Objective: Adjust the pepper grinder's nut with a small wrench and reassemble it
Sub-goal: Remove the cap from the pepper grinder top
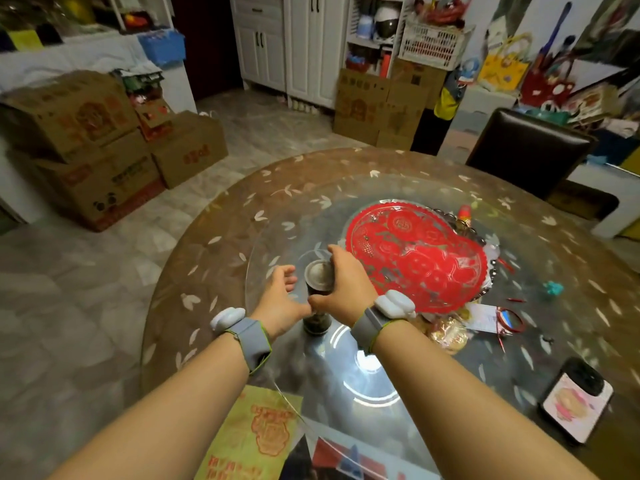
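Note:
The pepper grinder [318, 277] stands upright on the glass turntable [408, 344] of a round table. It is a dark cylinder with a round metal top facing up. My right hand [341, 284] wraps around its upper part, thumb near the front and fingers over the far rim. My left hand [278, 299] hovers just to the left of the grinder with its fingers spread, holding nothing. Whether it touches the grinder is unclear. No wrench is visible. Both wrists carry grey straps with white devices.
A red patterned plate [419, 254] lies right of the grinder. A phone [576, 403] rests near the table's right edge, small red items [509, 320] in between. A yellow paper [259, 434] lies at the near edge. A dark chair [526, 147] and cardboard boxes [100, 147] surround the table.

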{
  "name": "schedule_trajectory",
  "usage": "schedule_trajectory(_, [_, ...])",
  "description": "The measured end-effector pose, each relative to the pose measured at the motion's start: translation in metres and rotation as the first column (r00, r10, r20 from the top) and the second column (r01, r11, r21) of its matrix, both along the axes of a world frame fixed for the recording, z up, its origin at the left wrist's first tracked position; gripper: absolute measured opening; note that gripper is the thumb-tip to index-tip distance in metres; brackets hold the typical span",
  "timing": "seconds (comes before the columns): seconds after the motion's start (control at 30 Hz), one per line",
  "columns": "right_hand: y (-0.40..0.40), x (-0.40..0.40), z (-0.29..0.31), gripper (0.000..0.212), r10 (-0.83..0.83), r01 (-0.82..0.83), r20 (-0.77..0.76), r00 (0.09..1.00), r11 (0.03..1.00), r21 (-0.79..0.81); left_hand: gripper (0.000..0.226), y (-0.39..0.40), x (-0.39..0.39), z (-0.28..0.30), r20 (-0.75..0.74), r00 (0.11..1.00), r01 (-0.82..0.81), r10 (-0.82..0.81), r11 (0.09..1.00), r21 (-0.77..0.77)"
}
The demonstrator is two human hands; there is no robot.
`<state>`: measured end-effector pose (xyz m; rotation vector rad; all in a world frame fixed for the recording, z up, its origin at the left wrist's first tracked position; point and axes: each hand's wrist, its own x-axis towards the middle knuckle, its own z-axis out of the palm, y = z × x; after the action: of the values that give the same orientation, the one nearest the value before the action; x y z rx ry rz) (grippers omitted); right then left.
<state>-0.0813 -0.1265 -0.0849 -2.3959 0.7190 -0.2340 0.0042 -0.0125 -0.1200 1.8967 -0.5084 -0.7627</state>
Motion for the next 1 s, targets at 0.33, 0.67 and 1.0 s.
schedule_trajectory(0.33, [0.003,0.008,-0.022,0.095,-0.050,0.049,0.069,0.996,0.999,0.021,0.111,-0.008,-0.007,-0.034,-0.004,0.997,0.073,-0.073,0.997,0.012])
schedule_trajectory(0.67, [0.044,-0.078,0.008,0.081,-0.371,0.228,0.443,0.816,0.911,0.343,0.120,0.018,-0.067,-0.019,0.231,0.959,0.192,-0.164,0.975,-0.107])
schedule_trajectory(1.0, [0.101,-0.207,0.011,0.077,-0.368,0.168,0.363,0.856,0.862,0.479,0.092,0.071,-0.184,-0.026,0.235,0.935,0.300,-0.267,0.947,-0.114])
